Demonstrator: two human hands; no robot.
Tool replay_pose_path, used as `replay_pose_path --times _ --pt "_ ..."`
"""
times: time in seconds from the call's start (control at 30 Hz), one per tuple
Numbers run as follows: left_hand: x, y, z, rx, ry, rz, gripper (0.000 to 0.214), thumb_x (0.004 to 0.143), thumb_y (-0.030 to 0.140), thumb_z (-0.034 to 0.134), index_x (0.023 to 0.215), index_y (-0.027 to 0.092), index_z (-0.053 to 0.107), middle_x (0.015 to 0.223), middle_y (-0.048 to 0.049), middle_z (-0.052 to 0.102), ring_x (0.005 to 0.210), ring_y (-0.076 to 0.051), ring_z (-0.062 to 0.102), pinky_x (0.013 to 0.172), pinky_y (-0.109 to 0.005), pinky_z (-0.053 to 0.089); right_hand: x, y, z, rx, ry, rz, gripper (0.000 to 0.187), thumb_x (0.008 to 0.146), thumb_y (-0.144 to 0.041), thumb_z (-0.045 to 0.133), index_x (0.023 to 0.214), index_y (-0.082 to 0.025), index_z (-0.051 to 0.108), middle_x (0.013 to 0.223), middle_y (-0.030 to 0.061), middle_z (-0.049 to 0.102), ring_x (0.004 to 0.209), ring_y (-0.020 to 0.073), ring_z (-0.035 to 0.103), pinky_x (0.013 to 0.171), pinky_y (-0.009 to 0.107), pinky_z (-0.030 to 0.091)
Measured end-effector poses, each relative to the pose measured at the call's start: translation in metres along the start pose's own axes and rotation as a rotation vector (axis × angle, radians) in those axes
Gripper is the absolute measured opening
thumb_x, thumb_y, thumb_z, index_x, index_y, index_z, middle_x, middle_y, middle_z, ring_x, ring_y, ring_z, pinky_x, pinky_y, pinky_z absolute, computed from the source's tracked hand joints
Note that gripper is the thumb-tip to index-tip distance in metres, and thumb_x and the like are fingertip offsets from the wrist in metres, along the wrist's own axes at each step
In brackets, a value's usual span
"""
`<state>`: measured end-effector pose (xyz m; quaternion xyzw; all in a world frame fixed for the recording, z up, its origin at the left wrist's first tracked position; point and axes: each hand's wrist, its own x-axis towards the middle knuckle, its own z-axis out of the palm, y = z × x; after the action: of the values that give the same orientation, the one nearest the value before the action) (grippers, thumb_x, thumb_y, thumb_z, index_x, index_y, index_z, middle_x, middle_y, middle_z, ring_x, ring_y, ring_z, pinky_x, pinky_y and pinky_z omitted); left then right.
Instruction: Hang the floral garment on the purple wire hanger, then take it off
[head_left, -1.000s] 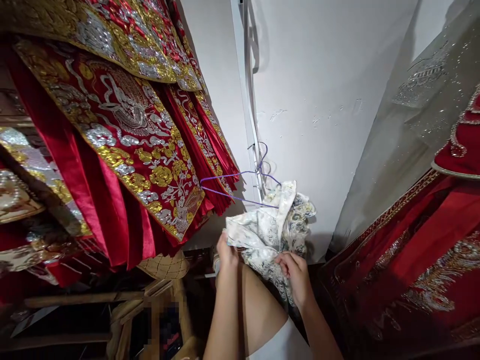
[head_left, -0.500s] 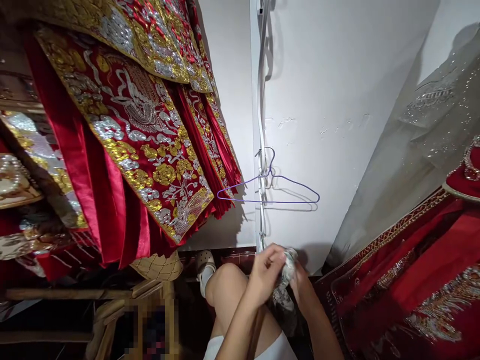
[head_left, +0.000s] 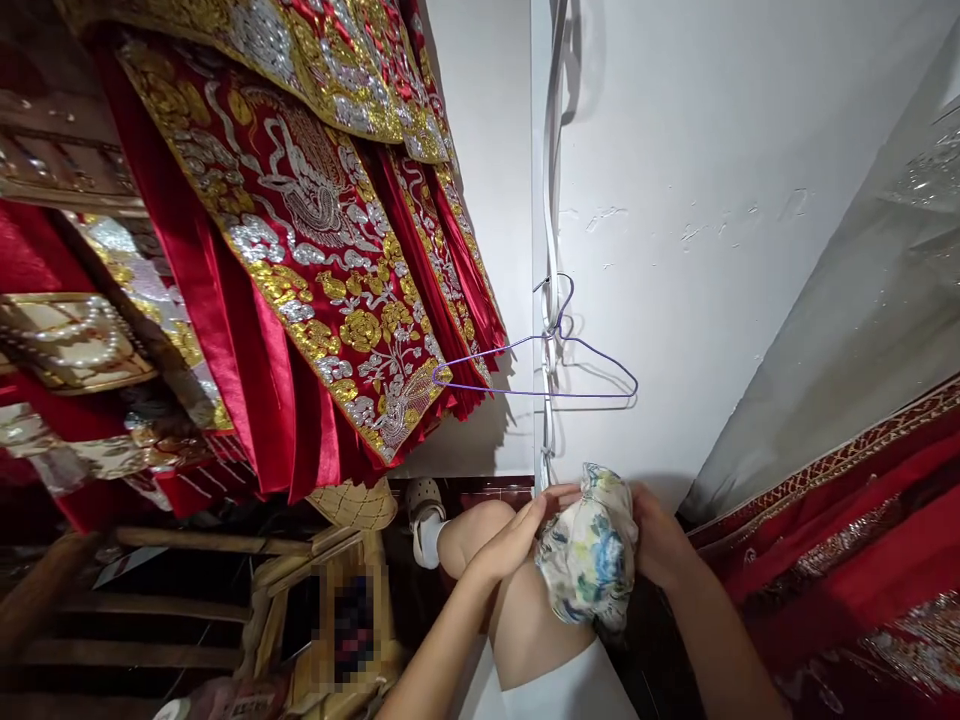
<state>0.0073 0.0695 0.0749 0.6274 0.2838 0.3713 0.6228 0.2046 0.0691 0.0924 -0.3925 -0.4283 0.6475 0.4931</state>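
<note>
A white cloth with a blue and green flower print [head_left: 589,550] is bunched up over my raised knee [head_left: 480,530]. My left hand [head_left: 517,535] holds its left side, fingers stretched along the fabric. My right hand [head_left: 660,545] grips its right side, mostly hidden behind the bundle. Above them an empty purple wire hanger [head_left: 547,375] hangs from a cable on the white wall.
Red garments with gold and silver embroidery [head_left: 315,240] hang close on the left. More red embroidered fabric [head_left: 862,540] and a clear garment cover [head_left: 862,320] crowd the right. Below left are a woven stool [head_left: 352,505] and wooden furniture [head_left: 187,590]. My shoe [head_left: 427,515] rests on the floor.
A second ago the cloth hung on the purple hanger with both hands at its lower edge. It has come off, been gathered down over my knee, and the hanger now hangs bare.
</note>
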Motion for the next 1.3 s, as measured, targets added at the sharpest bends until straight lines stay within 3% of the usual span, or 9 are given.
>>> replay_pose_path --times 0.13,0.3,0.43,0.6,0.7,0.9,1.07,1.17,1.3 --pt "0.015 -0.013 -0.001 -0.048 0.12 0.033 0.076 0.087 0.071 0.063 0.148 0.027 0.057 0.158 -0.0108 0.051 0.146 -0.031 0.046 0.125 -0.046 0.03 0.022 -0.043 -0.003 -0.099 -0.324 0.219 0.059 0.078 -0.074 0.057 0.053 -0.021 0.061 0.052 0.0058 0.062 0.051 0.0195 0.055 0.054 0.033 0.047" --pt "0.042 -0.009 -0.02 0.034 0.026 0.035 0.063 0.08 0.071 0.071 0.109 0.015 0.076 0.105 -0.0118 0.075 0.099 -0.029 0.068 0.093 -0.041 0.053 0.041 -0.084 0.006 -0.326 -0.414 0.081 0.038 0.063 -0.052 0.085 0.066 -0.017 0.071 0.064 0.0054 0.069 0.056 0.0186 0.059 0.057 0.03 0.045" --pt "0.035 -0.011 -0.046 0.434 0.041 0.02 0.041 0.087 0.056 0.066 0.083 0.015 0.071 0.081 -0.0037 0.069 0.078 -0.021 0.061 0.077 -0.031 0.049 0.06 -0.103 -0.005 -0.409 -0.166 -0.216 0.029 0.055 -0.032 0.089 0.071 -0.017 0.07 0.07 0.0045 0.07 0.063 0.0208 0.063 0.06 0.031 0.047" --pt "0.001 -0.028 -0.066 0.894 0.275 -0.025 0.025 0.09 0.043 0.059 0.081 0.021 0.066 0.08 -0.0053 0.071 0.076 -0.025 0.063 0.074 -0.031 0.045 0.122 -0.093 -0.015 -0.558 0.197 -0.684 0.041 0.061 -0.03 0.083 0.098 -0.021 0.068 0.085 0.0049 0.073 0.081 0.0243 0.067 0.074 0.035 0.052" --pt "-0.016 -0.028 -0.076 1.036 0.328 -0.07 0.024 0.095 0.043 0.053 0.087 0.023 0.063 0.082 -0.0073 0.071 0.076 -0.027 0.066 0.07 -0.031 0.044 0.153 -0.07 -0.019 -0.65 0.213 -0.685 0.038 0.072 -0.035 0.072 0.107 -0.02 0.071 0.11 0.0103 0.074 0.107 0.0279 0.066 0.093 0.039 0.05" --pt "-0.031 -0.004 -0.104 1.268 0.319 -0.215 0.009 0.092 0.027 0.053 0.086 0.024 0.06 0.084 -0.0084 0.072 0.086 -0.029 0.068 0.087 -0.037 0.048 0.141 -0.044 -0.06 -0.731 0.197 -0.622 0.024 0.079 -0.04 0.062 0.078 -0.018 0.071 0.073 0.0038 0.07 0.074 0.022 0.06 0.068 0.031 0.043" --pt "-0.018 0.029 -0.103 1.303 0.338 -0.054 0.014 0.079 0.033 0.075 0.086 0.024 0.066 0.101 -0.0112 0.075 0.106 -0.033 0.067 0.12 -0.055 0.029 0.109 -0.066 -0.086 -0.847 0.238 -0.685 0.023 0.078 -0.039 0.064 0.066 -0.02 0.062 0.06 -0.0002 0.056 0.062 0.0171 0.049 0.059 0.028 0.033" --pt "-0.002 0.058 -0.102 1.277 0.413 0.086 0.027 0.074 0.045 0.08 0.08 0.023 0.065 0.113 -0.0134 0.073 0.114 -0.035 0.064 0.121 -0.057 0.028 0.098 -0.082 -0.094 -0.88 0.319 -0.746 0.033 0.077 -0.038 0.063 0.055 -0.022 0.045 0.053 -0.0032 0.039 0.056 0.014 0.037 0.056 0.029 0.026" --pt "0.016 0.096 -0.103 1.242 0.433 0.311 0.017 0.081 0.03 0.068 0.069 0.023 0.057 0.111 -0.0134 0.071 0.113 -0.034 0.063 0.114 -0.053 0.039 0.088 -0.092 -0.095 -0.898 0.386 -0.786 0.034 0.076 -0.036 0.062 0.055 -0.023 0.04 0.054 -0.0036 0.034 0.057 0.0133 0.035 0.056 0.028 0.026"
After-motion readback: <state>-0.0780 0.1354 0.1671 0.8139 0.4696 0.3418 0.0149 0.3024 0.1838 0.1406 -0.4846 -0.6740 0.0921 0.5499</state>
